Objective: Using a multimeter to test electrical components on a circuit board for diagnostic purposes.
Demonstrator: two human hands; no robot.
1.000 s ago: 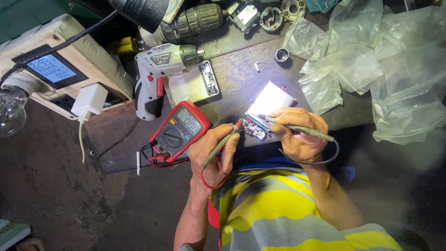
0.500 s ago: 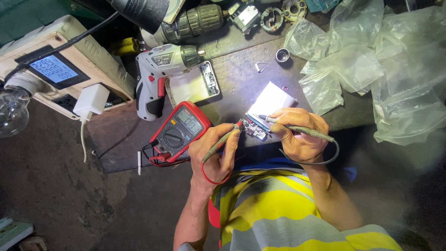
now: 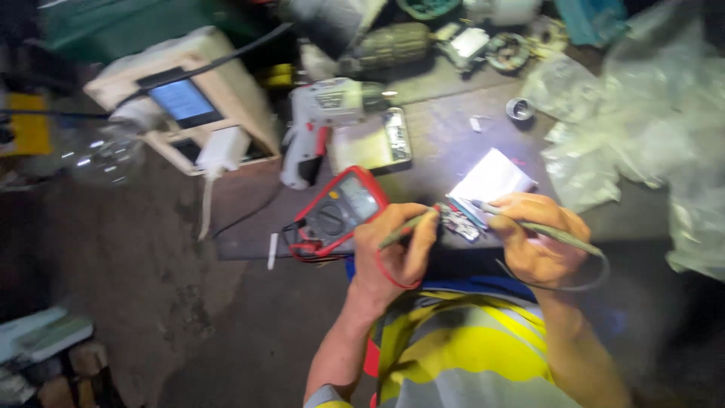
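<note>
1. Now your left hand (image 3: 396, 249) is curled shut around a thin probe (image 3: 408, 230), held like a pencil.
2. That probe has a red wire (image 3: 387, 270) that loops under your left hand.
3. Your right hand (image 3: 538, 238) is curled shut around a second probe (image 3: 555, 236), also held like a pencil.
4. A dark wire (image 3: 575, 285) loops from the second probe under your right hand.
5. Both probe tips point inward, to a small board (image 3: 458, 222) that lies between your hands.
6. The picture is too blurry to tell if the tips touch the board.
7. The board sits at the near edge of the table (image 3: 442, 147), just in front of your yellow and grey shirt (image 3: 464, 355).
8. A bright white card (image 3: 492, 180) lies just behind the board, touching or almost touching it.
9. A red meter (image 3: 338, 213) lies on the table just to the left of your left hand.
10. A white drill (image 3: 321, 121) lies further back, behind the meter.
11. A flat grey slab (image 3: 374, 143) lies just beside the drill.
12. A small metal ring (image 3: 519, 109) sits far back on the table.
13. Clear plastic bags (image 3: 642, 113) are piled on the right side.
14. A cream box with a blue screen (image 3: 181, 102) sits on the left, with a white plug (image 3: 223, 149) at its near edge.
15. A clear bulb (image 3: 106, 155) sits to the left of the box.
</note>
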